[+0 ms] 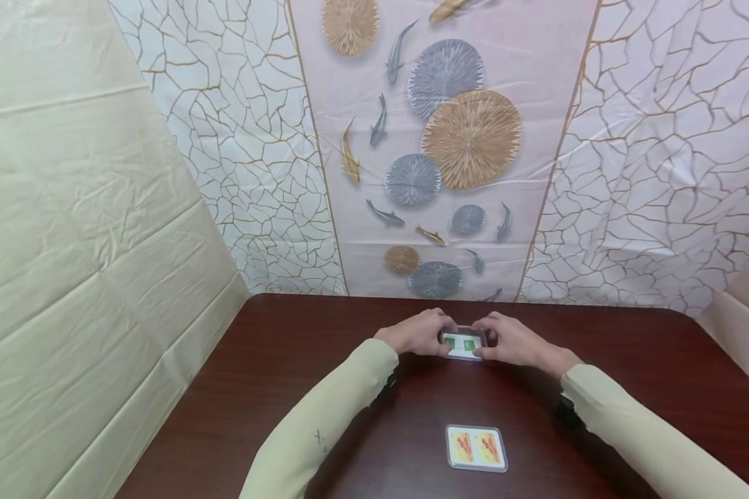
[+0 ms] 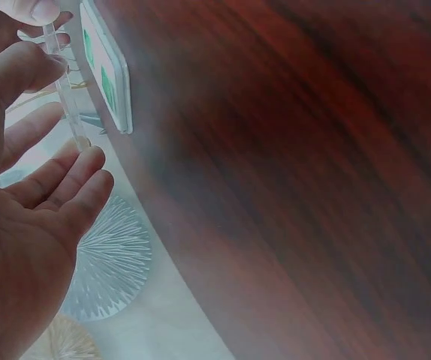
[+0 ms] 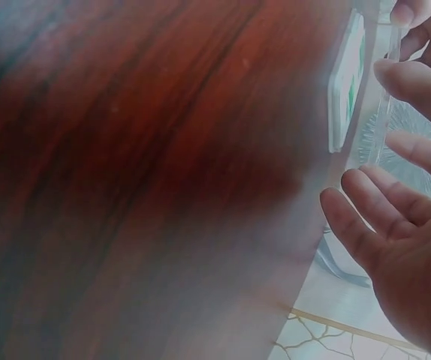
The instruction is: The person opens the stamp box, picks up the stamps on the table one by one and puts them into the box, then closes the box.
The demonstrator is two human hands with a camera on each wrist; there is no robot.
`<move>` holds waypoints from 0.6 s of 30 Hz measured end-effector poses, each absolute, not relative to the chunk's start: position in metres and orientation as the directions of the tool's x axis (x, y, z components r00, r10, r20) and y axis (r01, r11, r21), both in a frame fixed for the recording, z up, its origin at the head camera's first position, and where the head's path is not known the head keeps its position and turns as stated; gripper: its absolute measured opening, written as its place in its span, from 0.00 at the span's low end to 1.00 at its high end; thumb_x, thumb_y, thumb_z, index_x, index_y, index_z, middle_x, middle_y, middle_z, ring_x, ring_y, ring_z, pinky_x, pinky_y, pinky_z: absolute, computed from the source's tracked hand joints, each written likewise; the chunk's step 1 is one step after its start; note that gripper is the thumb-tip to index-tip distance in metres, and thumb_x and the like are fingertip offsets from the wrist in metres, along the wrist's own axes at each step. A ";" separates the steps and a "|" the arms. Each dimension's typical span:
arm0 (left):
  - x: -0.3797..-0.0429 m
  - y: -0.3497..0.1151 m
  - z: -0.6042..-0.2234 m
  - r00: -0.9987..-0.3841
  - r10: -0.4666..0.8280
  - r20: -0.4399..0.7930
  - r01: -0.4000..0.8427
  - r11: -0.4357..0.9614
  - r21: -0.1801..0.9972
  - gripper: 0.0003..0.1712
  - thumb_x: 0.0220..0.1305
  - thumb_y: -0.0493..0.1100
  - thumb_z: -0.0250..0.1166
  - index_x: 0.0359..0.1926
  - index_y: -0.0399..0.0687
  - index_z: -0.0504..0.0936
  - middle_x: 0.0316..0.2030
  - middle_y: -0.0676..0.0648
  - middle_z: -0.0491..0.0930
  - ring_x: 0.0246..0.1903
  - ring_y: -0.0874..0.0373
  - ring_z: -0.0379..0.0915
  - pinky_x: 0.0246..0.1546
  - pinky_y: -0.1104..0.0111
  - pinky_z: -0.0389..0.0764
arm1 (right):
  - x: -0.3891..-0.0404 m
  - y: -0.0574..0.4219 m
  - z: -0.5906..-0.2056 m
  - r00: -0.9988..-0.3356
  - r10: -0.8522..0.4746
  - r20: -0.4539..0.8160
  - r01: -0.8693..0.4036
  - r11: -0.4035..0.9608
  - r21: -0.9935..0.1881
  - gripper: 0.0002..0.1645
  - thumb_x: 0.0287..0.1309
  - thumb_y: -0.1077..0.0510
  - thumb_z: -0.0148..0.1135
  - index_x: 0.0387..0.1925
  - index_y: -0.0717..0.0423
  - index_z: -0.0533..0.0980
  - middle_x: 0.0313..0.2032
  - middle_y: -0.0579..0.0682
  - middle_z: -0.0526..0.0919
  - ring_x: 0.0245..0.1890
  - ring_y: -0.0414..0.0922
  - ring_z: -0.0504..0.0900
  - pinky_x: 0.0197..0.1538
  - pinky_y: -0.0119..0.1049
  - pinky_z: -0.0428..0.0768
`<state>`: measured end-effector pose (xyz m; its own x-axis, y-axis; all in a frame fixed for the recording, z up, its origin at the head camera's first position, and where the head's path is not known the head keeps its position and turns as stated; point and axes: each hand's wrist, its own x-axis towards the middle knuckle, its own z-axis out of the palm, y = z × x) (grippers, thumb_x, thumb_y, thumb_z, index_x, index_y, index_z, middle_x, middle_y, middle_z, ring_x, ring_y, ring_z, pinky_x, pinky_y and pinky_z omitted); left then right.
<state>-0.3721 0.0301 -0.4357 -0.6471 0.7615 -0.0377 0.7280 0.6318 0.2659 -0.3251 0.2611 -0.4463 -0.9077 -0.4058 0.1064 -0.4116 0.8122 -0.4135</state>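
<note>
A thin clear plastic cover [image 2: 67, 101] is held on edge between both hands, above the tabletop. My left hand [image 1: 419, 334] pinches one end with thumb and fingers. At the other end, the thumb and fingers of my right hand [image 1: 517, 339] pinch it too. Below the cover lies a flat white case [image 2: 109, 75] with two green pictures, resting on the table and apart from the hands in the wrist views. From the head view, the cover overlaps this case, so its outline is hard to separate.
Nearer on the dark red-brown wooden table [image 1: 324, 450] lies another clear-edged case [image 1: 476, 448] with two orange-yellow pictures. A patterned cloth [image 1: 374, 270] with fish and round shapes hangs behind the table's far edge. Plain beige cloth [image 1: 100, 277] hangs at the left.
</note>
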 end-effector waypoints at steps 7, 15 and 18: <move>-0.371 0.032 -0.441 -0.651 0.758 -0.037 0.726 0.636 0.263 0.23 0.62 0.49 0.66 0.58 0.53 0.78 0.55 0.51 0.74 0.49 0.62 0.68 0.50 0.74 0.72 | -0.325 0.261 -0.453 -0.907 -0.407 0.109 -0.414 0.815 -0.405 0.31 0.50 0.47 0.73 0.54 0.57 0.78 0.43 0.52 0.78 0.38 0.44 0.76 0.40 0.39 0.77; -0.367 0.031 -0.444 -0.671 0.739 -0.068 0.698 0.659 0.280 0.24 0.64 0.49 0.64 0.61 0.54 0.77 0.59 0.49 0.72 0.52 0.60 0.67 0.52 0.74 0.71 | -0.325 0.261 -0.457 -0.904 -0.411 0.117 -0.422 0.815 -0.398 0.30 0.51 0.46 0.73 0.53 0.57 0.79 0.44 0.53 0.79 0.39 0.44 0.77 0.41 0.40 0.78; -0.366 0.030 -0.445 -0.678 0.731 -0.074 0.688 0.667 0.284 0.24 0.64 0.49 0.64 0.61 0.54 0.76 0.60 0.49 0.71 0.52 0.60 0.67 0.52 0.73 0.72 | -0.325 0.260 -0.458 -0.899 -0.419 0.125 -0.433 0.813 -0.390 0.29 0.51 0.47 0.73 0.52 0.57 0.79 0.44 0.53 0.79 0.38 0.44 0.77 0.40 0.39 0.78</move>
<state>-0.3659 0.0304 -0.4446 -0.6782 0.7311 -0.0739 0.6885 0.6674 0.2839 -0.3253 0.2600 -0.4578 -0.8995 -0.4186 0.1253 -0.4326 0.8127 -0.3904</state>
